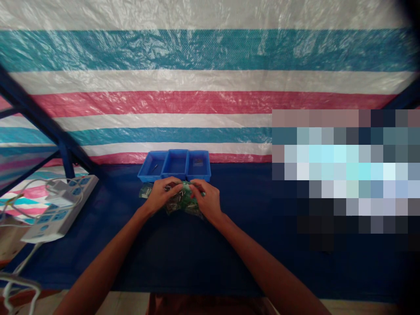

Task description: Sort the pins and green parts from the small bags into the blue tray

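Observation:
A clear plastic bag point(186, 203) with green print lies at the middle of the table, small dark and shiny pieces showing through it. My left hand point(161, 193) pinches its upper left part between thumb and fingers. From the other side, my right hand point(210, 197) grips the upper right part, fingers bent and close to the left thumb. The fingers partly cover the bag's top, so whether it is open there is hidden. Just beyond the hands stand three joined blue trays point(176, 176). One thin small piece point(155, 167) lies in the left tray.
On the left, a white power strip point(54, 225) carries a plugged-in adapter point(61, 195) and loose cables. A blue metal frame point(66, 157) rises behind it. Striped plastic sheeting point(197, 103) hangs behind the dark blue table point(183, 258). A pixelated area covers the right side.

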A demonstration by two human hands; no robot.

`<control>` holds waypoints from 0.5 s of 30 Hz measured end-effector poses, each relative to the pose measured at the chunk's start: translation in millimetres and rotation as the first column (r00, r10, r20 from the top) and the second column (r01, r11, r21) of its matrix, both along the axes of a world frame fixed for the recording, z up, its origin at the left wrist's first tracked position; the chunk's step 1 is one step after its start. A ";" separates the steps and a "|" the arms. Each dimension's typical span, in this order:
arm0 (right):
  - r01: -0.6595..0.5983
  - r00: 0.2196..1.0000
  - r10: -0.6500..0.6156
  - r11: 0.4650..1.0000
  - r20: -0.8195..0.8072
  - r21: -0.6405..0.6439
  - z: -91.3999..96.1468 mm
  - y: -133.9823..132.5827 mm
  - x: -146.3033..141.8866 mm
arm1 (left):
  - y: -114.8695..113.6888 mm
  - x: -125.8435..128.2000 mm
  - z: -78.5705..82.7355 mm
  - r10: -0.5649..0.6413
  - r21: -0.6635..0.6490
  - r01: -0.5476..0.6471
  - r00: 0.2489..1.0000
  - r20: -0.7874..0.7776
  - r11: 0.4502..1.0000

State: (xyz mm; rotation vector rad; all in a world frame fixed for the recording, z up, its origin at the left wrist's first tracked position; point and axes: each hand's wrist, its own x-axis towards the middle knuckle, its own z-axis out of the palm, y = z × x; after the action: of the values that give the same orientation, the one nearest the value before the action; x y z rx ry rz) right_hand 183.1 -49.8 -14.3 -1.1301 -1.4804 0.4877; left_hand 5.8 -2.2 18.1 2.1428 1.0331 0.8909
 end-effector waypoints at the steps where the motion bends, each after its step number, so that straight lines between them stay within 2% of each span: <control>1: -0.005 1.000 0.005 1.000 0.007 0.002 0.9 -0.3 0.3 | 0.5 -0.3 0.2 0.007 0.006 -0.007 1.000 0.008 1.000; 4: -0.014 0.998 0.014 1.000 0.055 -0.015 3.4 -0.6 1.4 | 2.7 -1.4 0.2 0.026 0.032 -0.027 0.999 0.040 0.999; 9: -0.132 0.989 0.140 0.983 0.052 -0.130 2.7 0.1 1.1 | 3.4 -2.1 -1.2 0.064 0.016 -0.066 0.992 0.107 0.998; 15: -0.046 0.999 0.048 0.995 0.017 -0.092 4.4 -2.6 -0.8 | -2.2 1.2 -1.4 0.004 -0.098 0.021 0.970 0.243 0.995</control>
State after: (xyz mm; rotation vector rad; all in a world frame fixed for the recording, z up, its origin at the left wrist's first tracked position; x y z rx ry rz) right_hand 182.4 -52.4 -9.8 -1.1766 -1.5171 0.5843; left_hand 7.0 -4.4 16.7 1.8981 0.9237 1.0454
